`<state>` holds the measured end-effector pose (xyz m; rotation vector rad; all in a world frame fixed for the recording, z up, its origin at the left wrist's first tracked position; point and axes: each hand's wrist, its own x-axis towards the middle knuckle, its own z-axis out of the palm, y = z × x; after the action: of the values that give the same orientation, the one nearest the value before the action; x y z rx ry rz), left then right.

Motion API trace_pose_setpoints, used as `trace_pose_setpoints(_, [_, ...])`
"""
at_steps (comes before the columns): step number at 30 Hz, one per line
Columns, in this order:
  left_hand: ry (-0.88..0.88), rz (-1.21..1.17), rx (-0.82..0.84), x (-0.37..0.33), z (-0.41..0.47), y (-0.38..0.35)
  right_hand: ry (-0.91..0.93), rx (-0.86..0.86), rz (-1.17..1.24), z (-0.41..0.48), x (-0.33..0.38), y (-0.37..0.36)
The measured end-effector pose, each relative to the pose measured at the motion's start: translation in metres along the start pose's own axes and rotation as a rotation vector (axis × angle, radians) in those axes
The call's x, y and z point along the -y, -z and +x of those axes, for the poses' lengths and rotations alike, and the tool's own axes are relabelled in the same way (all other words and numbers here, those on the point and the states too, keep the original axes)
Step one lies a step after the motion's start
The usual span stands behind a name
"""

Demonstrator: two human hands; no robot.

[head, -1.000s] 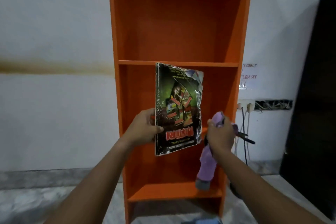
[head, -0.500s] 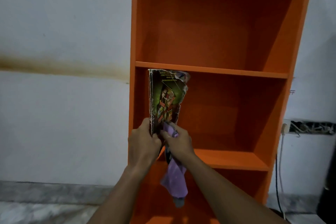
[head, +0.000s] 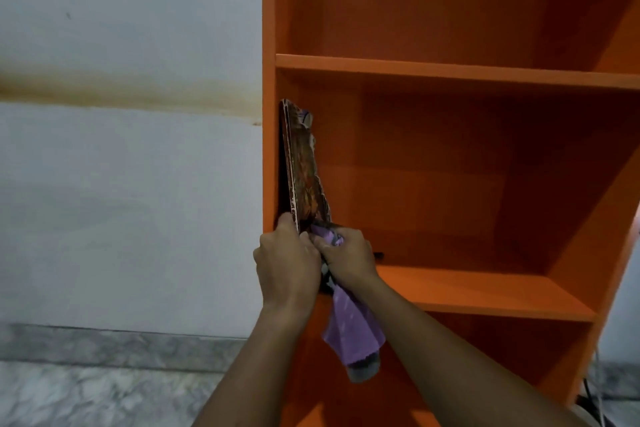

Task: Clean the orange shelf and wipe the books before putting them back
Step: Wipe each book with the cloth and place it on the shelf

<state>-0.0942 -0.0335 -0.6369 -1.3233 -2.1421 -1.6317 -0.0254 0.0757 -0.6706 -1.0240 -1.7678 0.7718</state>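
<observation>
A worn book [head: 303,163] with a tattered cover stands upright, seen edge-on, against the left inner wall of the orange shelf [head: 450,69], in its middle compartment. My left hand [head: 287,263] grips the book's lower edge. My right hand [head: 348,255] sits right beside it, pressed to the book's bottom corner, shut on a purple cloth [head: 353,326] that hangs down below my wrist. The book's foot is hidden behind both hands.
The middle shelf board [head: 485,291] runs to the right of my hands, with an upper compartment above and another below. A white stained wall [head: 121,149] lies to the left, a marble floor [head: 86,392] below. Cables [head: 597,402] trail at the lower right.
The book has turned from cover-facing to edge-on and moved left and inward, up against the shelf's left wall. My right hand with the cloth joined the left at its base. The view came closer.
</observation>
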Motion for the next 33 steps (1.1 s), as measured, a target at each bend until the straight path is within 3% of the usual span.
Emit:
trace_pose_setpoints(10, [0.024,0.075,0.023,-0.004,-0.014,0.014,0.050,-0.137,-0.067,-0.031,0.014,0.017])
trace_pose_setpoints(16, [0.012,0.206,0.123,-0.024,-0.068,0.033,0.145,-0.290,0.067,-0.124,0.026,0.084])
trace_pose_setpoints(20, [0.034,0.250,0.368,-0.039,-0.146,0.032,-0.035,-0.295,0.041,-0.215,-0.017,0.133])
trace_pose_setpoints(23, [0.098,0.205,0.560,-0.038,-0.219,0.023,-0.375,-0.244,-0.038,-0.270,-0.084,0.160])
trace_pose_setpoints(26, [0.255,0.162,0.785,-0.019,-0.311,0.006,-0.616,-0.194,-0.150,-0.328,-0.140,0.176])
trace_pose_setpoints(29, [0.388,0.181,0.986,0.008,-0.393,-0.007,-0.697,-0.108,-0.219,-0.388,-0.173,0.180])
trace_pose_setpoints(33, [0.463,0.251,1.110,0.042,-0.456,-0.021,-0.765,0.272,-0.599,-0.453,-0.208,0.177])
